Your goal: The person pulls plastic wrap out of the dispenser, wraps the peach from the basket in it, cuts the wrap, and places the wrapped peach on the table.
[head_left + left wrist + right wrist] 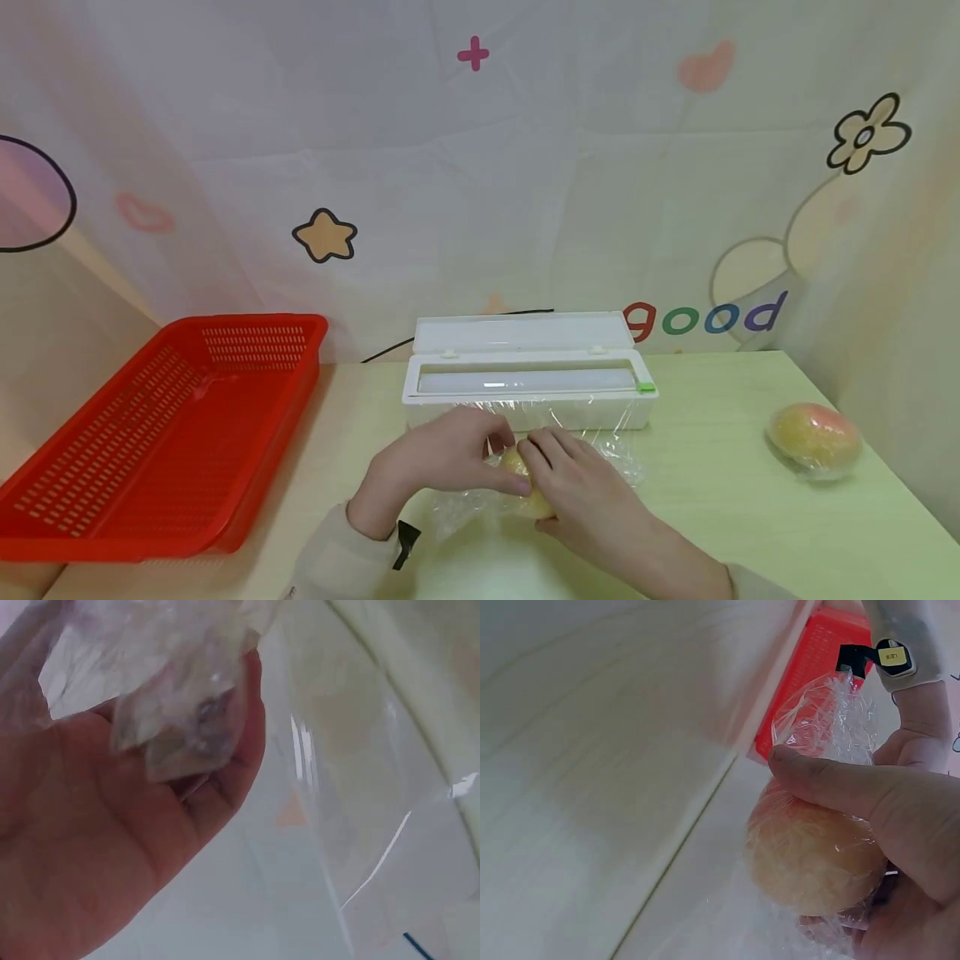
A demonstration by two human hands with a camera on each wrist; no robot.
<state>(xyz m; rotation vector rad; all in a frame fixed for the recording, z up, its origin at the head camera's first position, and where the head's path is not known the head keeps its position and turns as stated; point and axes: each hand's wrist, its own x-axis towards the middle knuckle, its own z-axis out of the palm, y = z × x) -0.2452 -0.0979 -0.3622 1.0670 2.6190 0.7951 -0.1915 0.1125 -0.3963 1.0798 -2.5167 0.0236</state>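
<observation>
A yellow mango [538, 502] with a reddish blush, partly covered in cling film, is between the two hands above the table. My right hand [592, 504] grips it, the thumb lying over the film in the right wrist view, where the mango [814, 855] shows most fully. Crumpled clear cling film [187, 712] sits in the curled fingers of my left hand [442, 454], whose thumb reaches the mango's side. Loose film [461, 504] spreads below the hands and out to the right. The hands hide part of the mango.
Behind the hands stands a white cling film box [525, 412] with its lid raised and a roll inside. A red plastic basket [262, 467] is at the left. Another mango [815, 437], wrapped in film, lies at the table's right. A printed curtain [480, 183] hangs behind.
</observation>
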